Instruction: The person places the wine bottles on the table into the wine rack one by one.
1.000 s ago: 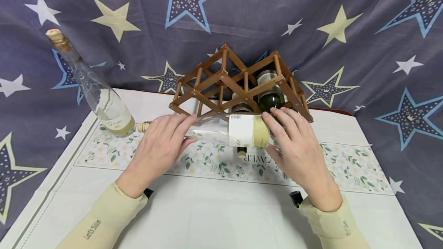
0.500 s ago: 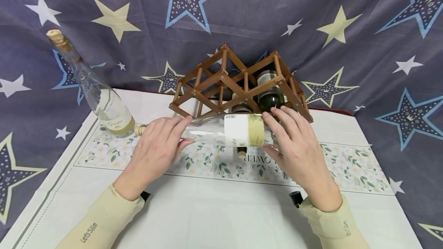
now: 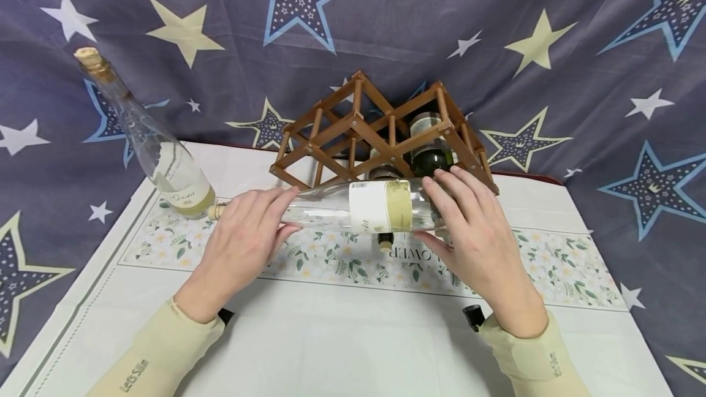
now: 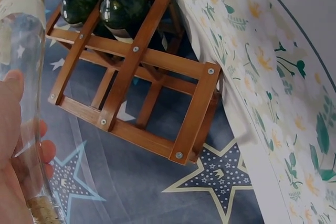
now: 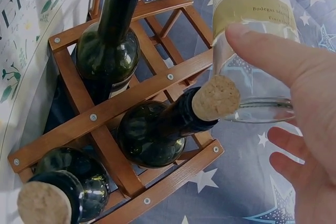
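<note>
A clear glass bottle (image 3: 380, 206) with a white and olive label lies sideways between my hands, above the floral strip. My left hand (image 3: 237, 247) grips its neck; the cork (image 3: 214, 211) sticks out past the fingers to the left. At the base end my right hand (image 3: 477, 238) holds it, fingers over the top and thumb below. In the right wrist view the thumb presses by the label (image 5: 254, 6). Just behind the bottle stands a wooden lattice wine rack (image 3: 355, 122). Corked dark green bottles (image 5: 107, 51) lie in its right part.
Another clear corked bottle (image 3: 190, 192) stands upright at the table's left, close to the held bottle's cork. A floral strip (image 3: 331, 256) runs across the white tablecloth (image 3: 353, 336). Behind the rack hangs a star-printed curtain (image 3: 242, 78).
The clear bottle and my left hand have shifted slightly left. My right hand stays almost in place, and more of the bottle's bare base end shows beside its fingers.
</note>
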The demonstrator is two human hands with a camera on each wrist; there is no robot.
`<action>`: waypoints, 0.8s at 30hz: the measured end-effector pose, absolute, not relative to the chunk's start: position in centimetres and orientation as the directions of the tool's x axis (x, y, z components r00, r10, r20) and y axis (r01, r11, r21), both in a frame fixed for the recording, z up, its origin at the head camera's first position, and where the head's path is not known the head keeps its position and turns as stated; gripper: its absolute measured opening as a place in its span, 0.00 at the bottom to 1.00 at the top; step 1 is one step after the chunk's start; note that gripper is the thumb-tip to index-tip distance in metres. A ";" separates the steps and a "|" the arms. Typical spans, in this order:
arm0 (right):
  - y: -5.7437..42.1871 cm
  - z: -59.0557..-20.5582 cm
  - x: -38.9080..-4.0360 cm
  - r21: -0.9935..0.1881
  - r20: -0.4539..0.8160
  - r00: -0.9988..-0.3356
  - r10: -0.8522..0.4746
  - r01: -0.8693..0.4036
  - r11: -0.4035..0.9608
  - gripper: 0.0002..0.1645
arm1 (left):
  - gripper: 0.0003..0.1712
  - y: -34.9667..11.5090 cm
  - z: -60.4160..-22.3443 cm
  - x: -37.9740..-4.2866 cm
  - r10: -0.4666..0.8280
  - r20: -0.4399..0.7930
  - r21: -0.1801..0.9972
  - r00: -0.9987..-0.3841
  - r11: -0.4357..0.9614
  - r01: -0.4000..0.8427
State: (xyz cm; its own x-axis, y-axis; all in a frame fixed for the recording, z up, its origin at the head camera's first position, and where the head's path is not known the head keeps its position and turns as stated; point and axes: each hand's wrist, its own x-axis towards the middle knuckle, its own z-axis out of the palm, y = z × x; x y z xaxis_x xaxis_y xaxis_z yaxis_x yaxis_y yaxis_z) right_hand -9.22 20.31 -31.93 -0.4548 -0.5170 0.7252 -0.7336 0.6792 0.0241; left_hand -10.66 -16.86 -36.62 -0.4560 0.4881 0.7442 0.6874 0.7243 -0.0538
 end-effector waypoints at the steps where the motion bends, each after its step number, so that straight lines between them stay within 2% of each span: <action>1: 20.3 -31.9 -9.2 0.024 0.724 -0.456 -0.517 -0.733 0.679 0.56 | 0.31 -16.9 -36.7 -10.6 0.488 0.744 -0.054 -0.457 0.725 0.687; 13: 21.0 -31.8 -9.3 0.018 0.725 -0.461 -0.512 -0.730 0.683 0.60 | 0.31 -17.6 -36.8 -10.3 0.458 0.759 -0.009 -0.462 0.717 0.697; 24: 21.7 -31.9 -9.2 0.000 0.754 -0.457 -0.473 -0.719 0.695 0.49 | 0.32 -18.4 -37.3 -10.0 0.429 0.746 0.040 -0.509 0.735 0.677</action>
